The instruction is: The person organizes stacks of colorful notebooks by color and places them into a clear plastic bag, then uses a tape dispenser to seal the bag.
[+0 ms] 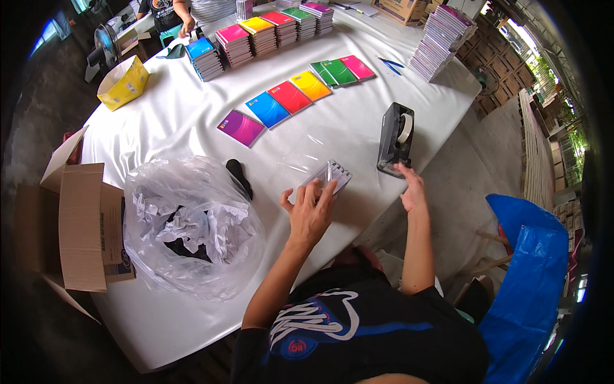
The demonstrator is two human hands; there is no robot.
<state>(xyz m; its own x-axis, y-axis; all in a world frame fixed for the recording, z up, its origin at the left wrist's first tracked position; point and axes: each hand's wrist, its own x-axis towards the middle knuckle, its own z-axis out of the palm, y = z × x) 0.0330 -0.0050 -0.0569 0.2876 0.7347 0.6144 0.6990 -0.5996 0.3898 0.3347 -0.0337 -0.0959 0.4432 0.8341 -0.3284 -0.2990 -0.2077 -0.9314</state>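
Observation:
My left hand [309, 211] rests its fingertips on a small spiral-bound notebook bundle [334, 174] in clear plastic wrap, fingers spread and thumb off to the side. Loose clear film [304, 160] extends beyond the bundle on the white-covered table. At the table's right edge, my right hand [412, 187] reaches to the near end of a black tape dispenser [391, 141], which carries a roll of tape [405, 128]. Its fingers are stretched out, with the tips at the dispenser's front. Whether a piece of tape is on them is too small to tell.
Left of me are a clear plastic bag [195, 230] of crumpled paper and an open cardboard box [83, 224]. Coloured notebooks [268, 109] lie in a row ahead, with notebook stacks [262, 38] behind. Blue scissors [390, 65] lie farther right. Another person's hand [187, 27] shows at the far side.

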